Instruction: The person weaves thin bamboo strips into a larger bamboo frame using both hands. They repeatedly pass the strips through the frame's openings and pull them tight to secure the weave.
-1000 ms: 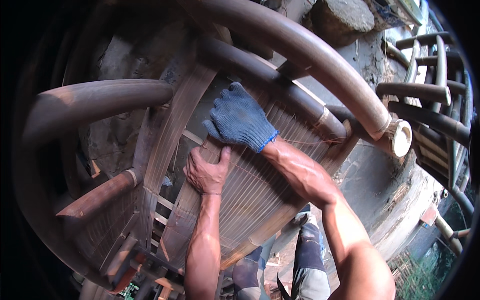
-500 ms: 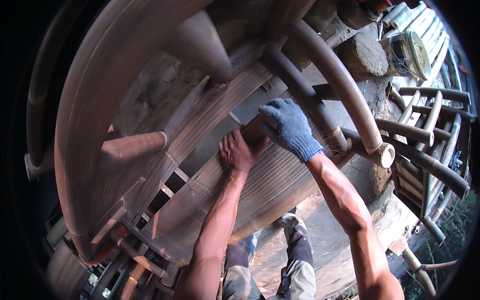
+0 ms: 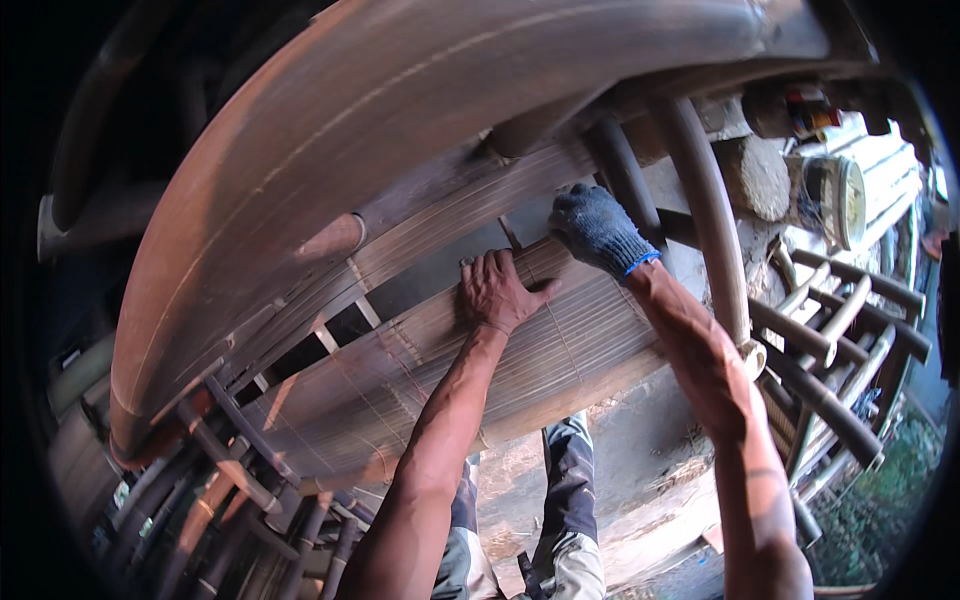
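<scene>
A slatted bamboo panel (image 3: 590, 335), bound with thin crosswise lines, lies in a bamboo bench frame in front of me. My bare left hand (image 3: 497, 292) rests on its far edge strip, fingers over the edge and thumb stretched out to the right. Toward the right end of that edge is my right hand (image 3: 600, 228), in a grey-blue knit glove with a blue cuff. Its fingers are curled closed, and what they may hold is hidden. Beyond the panel is an open gap crossed by short light crosspieces (image 3: 367, 311), then a second slatted section (image 3: 440, 222).
A thick curved bamboo rail (image 3: 330, 130) arches across the near top left. An upright bamboo post (image 3: 708, 215) stands right of my glove. Farther right are a log block (image 3: 757, 178), a bucket (image 3: 845, 203) and a stacked bamboo frame (image 3: 840, 330). More bamboo pieces (image 3: 225, 470) lie lower left.
The view has shifted, so the curved rail spans more of the top. My right hand has moved right, apart from the left, and its fingers have curled in. My left hand stays on the panel edge.
</scene>
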`<state>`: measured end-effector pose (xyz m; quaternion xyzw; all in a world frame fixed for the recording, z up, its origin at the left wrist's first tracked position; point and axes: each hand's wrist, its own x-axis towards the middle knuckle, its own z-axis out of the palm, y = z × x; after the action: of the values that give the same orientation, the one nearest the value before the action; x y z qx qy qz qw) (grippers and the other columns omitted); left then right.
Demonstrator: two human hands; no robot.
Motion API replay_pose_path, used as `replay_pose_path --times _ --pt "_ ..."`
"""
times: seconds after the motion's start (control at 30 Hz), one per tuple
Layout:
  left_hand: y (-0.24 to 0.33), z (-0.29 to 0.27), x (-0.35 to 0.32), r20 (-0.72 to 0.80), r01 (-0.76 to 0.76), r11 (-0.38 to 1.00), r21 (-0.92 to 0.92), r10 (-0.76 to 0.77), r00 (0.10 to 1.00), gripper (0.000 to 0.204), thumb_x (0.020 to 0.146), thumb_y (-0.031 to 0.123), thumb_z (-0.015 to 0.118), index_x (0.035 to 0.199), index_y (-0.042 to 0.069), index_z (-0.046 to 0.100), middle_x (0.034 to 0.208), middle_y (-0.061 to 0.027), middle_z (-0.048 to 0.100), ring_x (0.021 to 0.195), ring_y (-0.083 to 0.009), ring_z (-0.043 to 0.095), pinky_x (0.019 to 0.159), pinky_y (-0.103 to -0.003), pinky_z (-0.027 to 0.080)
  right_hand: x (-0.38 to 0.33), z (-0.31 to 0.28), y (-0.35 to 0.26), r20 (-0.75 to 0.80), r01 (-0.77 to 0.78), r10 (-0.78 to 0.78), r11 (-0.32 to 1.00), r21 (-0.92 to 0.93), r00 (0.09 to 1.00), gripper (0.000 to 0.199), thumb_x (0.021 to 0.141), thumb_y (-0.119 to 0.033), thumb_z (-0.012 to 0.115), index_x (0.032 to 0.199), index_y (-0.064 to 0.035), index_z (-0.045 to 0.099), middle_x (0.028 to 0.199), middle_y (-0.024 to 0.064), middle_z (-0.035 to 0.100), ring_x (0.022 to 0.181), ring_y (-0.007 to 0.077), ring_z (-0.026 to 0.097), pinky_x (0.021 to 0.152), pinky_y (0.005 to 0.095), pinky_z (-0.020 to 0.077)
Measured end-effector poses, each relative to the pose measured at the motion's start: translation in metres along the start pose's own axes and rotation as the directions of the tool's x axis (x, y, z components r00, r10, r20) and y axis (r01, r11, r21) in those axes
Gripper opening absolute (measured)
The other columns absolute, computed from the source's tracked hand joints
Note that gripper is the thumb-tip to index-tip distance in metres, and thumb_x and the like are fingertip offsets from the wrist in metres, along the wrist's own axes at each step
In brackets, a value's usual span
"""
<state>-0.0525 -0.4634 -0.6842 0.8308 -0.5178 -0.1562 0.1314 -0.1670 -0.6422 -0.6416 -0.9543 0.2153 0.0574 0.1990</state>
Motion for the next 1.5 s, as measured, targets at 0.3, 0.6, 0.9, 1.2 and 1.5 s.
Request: replay_pose_path --times 0.3,0.6,0.9,1.2,1.5 --pt "-0.008 -0.003 -0.005 0.014 0.132 0.979 -0.156 -0.131 0.991 0.104 0.053 0.087 0.069 0.116 0.004 0.060 0.099 -0.0142 0.066 0.100 -0.0289 0.056 0.100 -0.044 0.033 -0.045 -0.015 -0.018 0.336 0.037 -0.185 0.914 0.403 0.924 0.018 0.093 -0.020 0.060 0.098 -0.0040 0.068 0.094 0.0189 0.069 0.089 0.0355 0.068 0.078 0.0447 0.0537" --pt "0.000 -0.025 0.013 0.316 0.241 0.958 -0.154 -0.183 0.931 0.077 0.059 0.064 0.084 0.109 0.008 0.068 0.104 -0.0095 0.070 0.104 -0.0277 0.060 0.098 -0.043 0.038 -0.039 -0.113 -0.036 -0.071 0.103 0.166 -0.190 0.976 0.983 0.040 0.098 -0.026 0.053 0.069 0.0002 0.062 0.112 0.0243 0.067 0.088 0.0303 0.069 0.098 0.0481 0.0459" --pt "-0.005 -0.020 0.011 0.268 0.196 0.965 -0.173 -0.146 0.952 0.071 0.060 0.065 0.082 0.103 0.009 0.069 0.100 -0.0106 0.070 0.103 -0.0296 0.059 0.095 -0.043 0.038 -0.103 -0.012 -0.083 0.390 -0.341 0.197 0.875 0.345 0.900 0.024 0.095 -0.026 0.058 0.098 -0.0075 0.073 0.090 0.0194 0.070 0.086 0.0394 0.067 0.078 0.0484 0.0542" --pt "-0.001 -0.016 0.019 0.301 0.213 0.954 -0.213 -0.143 0.943 0.074 0.058 0.064 0.085 0.103 0.008 0.069 0.102 -0.0113 0.070 0.102 -0.0287 0.059 0.094 -0.044 0.037 -0.122 -0.025 -0.059 0.452 -0.605 0.405 0.591 0.534 0.794 0.040 0.099 -0.029 0.052 0.078 0.0038 0.065 0.073 0.0205 0.065 0.071 0.0345 0.065 0.069 0.0436 0.0489" --pt "-0.004 -0.046 -0.034 -0.101 0.133 0.953 -0.271 -0.166 0.981 0.068 0.070 0.027 0.081 0.126 0.000 0.054 0.128 -0.0182 0.053 0.121 -0.0365 0.049 0.108 -0.046 0.040 -0.199 0.012 -0.013 0.353 -0.417 0.670 -0.070 0.906 0.653 0.036 0.101 -0.024 0.055 0.126 0.0004 0.062 0.117 0.0115 0.065 0.102 0.0224 0.067 0.086 0.0342 0.0554"
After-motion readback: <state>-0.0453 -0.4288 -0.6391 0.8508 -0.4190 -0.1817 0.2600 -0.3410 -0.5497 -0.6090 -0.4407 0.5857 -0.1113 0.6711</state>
